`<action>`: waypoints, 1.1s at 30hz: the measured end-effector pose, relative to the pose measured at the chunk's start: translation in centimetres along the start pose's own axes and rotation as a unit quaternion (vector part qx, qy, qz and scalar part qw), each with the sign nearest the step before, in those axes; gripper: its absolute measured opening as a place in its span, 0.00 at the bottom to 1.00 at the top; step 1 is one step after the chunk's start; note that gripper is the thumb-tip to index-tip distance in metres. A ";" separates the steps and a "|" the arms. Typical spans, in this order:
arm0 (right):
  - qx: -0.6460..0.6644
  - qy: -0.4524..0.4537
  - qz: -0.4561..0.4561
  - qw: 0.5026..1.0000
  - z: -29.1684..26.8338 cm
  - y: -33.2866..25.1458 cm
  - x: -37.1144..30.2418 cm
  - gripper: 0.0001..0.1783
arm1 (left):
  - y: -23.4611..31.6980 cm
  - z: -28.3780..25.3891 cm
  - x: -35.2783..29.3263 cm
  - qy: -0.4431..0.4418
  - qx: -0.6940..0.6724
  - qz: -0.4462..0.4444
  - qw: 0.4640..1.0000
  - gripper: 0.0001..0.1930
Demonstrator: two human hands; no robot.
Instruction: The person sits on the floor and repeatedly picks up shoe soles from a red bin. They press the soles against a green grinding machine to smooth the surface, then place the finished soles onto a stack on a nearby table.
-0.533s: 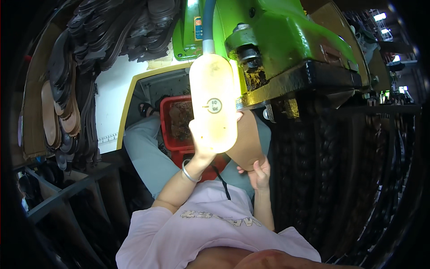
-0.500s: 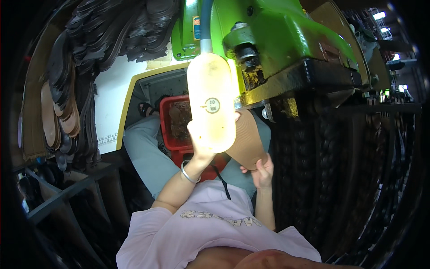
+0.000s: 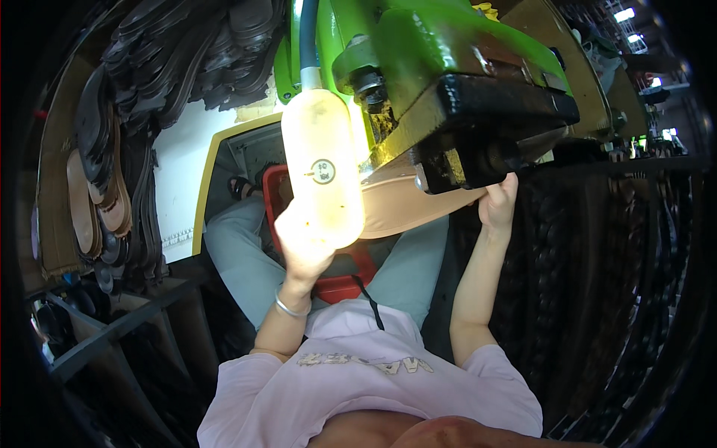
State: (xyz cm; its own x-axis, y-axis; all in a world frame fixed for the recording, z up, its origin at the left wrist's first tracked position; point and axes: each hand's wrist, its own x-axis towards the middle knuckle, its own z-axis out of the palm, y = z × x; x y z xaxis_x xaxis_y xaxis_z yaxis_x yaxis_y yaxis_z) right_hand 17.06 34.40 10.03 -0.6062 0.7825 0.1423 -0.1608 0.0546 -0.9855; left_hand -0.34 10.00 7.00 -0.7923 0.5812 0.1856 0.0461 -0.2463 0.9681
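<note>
A long tan shoe sole [image 3: 407,209] lies crosswise under the head of a green machine [image 3: 418,52]. Its right end is pinched in my right hand [image 3: 498,203], which is closed beside the machine's black lower part [image 3: 478,157]. A bright, elongated lamp [image 3: 323,201] hangs in front of the sole's left end and hides it. My left hand [image 3: 302,250] is just behind the lamp's lower left side. The glare and the lamp cover its fingers, so their grip does not show.
Dark soles [image 3: 172,60] are piled at the upper left, with several tan soles [image 3: 84,201] beside them. A red bin [image 3: 275,194] stands between my legs, partly behind the lamp. A divided rack [image 3: 112,325] is at the left. Rows of dark items [image 3: 553,261] line the right side.
My right hand has moved up and right, swinging the sole from a downward slant to nearly crosswise under the machine. My left hand has shifted left. The lamp and machine appear farther left in view.
</note>
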 end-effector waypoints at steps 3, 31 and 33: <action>0.053 -0.028 -0.034 0.998 3.2 0.3 0.1 0.16 | 1.3 -2.1 0.3 0.010 0.030 -0.005 0.999 0.12; -0.117 -0.083 -0.080 0.986 13.8 0.3 -3.5 0.23 | -3.0 -0.4 -12.4 -0.057 -0.116 -0.326 0.936 0.20; -0.146 -0.073 -0.112 0.980 12.9 1.4 -4.3 0.24 | -2.6 0.6 -10.1 -0.073 -0.031 -0.190 0.979 0.23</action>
State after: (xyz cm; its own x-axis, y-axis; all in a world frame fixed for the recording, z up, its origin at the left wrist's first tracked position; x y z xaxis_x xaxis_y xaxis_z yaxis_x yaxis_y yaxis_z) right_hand 9.39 23.16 9.28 -0.6897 0.6346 0.3488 -0.0858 0.4067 -0.9095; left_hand 7.88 5.25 2.75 -0.6491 0.7438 -0.1597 -0.2754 -0.0341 0.9607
